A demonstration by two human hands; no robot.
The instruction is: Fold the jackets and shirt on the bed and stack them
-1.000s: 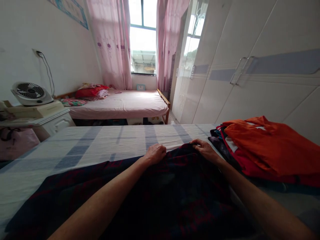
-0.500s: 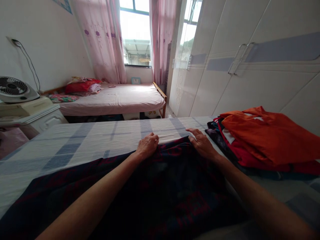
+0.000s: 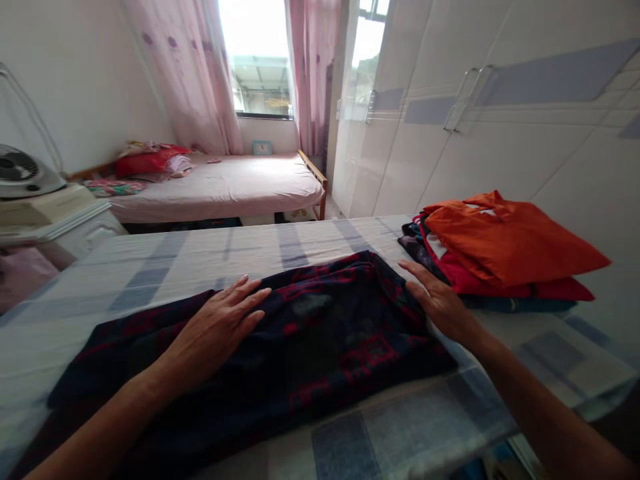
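Observation:
A dark navy garment with a red pattern (image 3: 320, 347) lies folded lengthwise across the bed in front of me; its exact kind does not show. My left hand (image 3: 225, 317) rests over its upper left part, fingers stretched out and slightly apart. At the garment's right end is my right hand (image 3: 437, 300), open, with fingers extended near the edge; I cannot tell whether they touch the cloth. Just beyond that hand sits a stack of folded clothes, an orange shirt (image 3: 505, 237) on top and a red garment (image 3: 545, 290) beneath.
The bed sheet (image 3: 205, 257) is white with blue stripes. A second bed (image 3: 225, 187) with pink bedding stands by the window. White wardrobes (image 3: 450, 160) line the right side. At the left a fan (image 3: 20, 170) stands on a white cabinet (image 3: 90, 227).
My left hand has left the garment's far edge, moved left and opened. My right hand has shifted right and nearer. The garment lies flatter, its near edge now visible, and the view has tilted down.

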